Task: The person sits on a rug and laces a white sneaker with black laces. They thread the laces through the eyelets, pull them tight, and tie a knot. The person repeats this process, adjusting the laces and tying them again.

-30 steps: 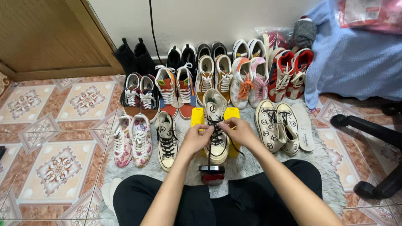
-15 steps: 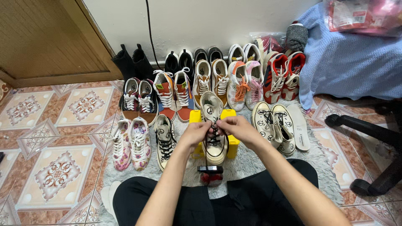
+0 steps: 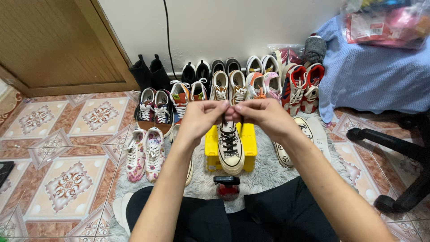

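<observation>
Fingers: left hand [image 3: 200, 118] and right hand [image 3: 264, 117] pinch one black lace [image 3: 229, 117].
Count: two hands, one sneaker [image 3: 230, 150], one yellow box [image 3: 210, 150].
Position: sneaker just below fingertips, atop box.

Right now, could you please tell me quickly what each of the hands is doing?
Left hand: closed, pinching a black lace above the cream sneaker.
Right hand: closed, pinching the same lace by its other end.

Count, head view: 1 cream sneaker [image 3: 230, 148] with black laces on 1 yellow box [image 3: 249, 148]. 1 floral pair [image 3: 144, 154] near left. 1 pair black boots [image 3: 149, 72] far left. 1 red-capped bottle [image 3: 226, 188]. 2 hands, left hand [image 3: 200, 118], right hand [image 3: 265, 117].
</observation>
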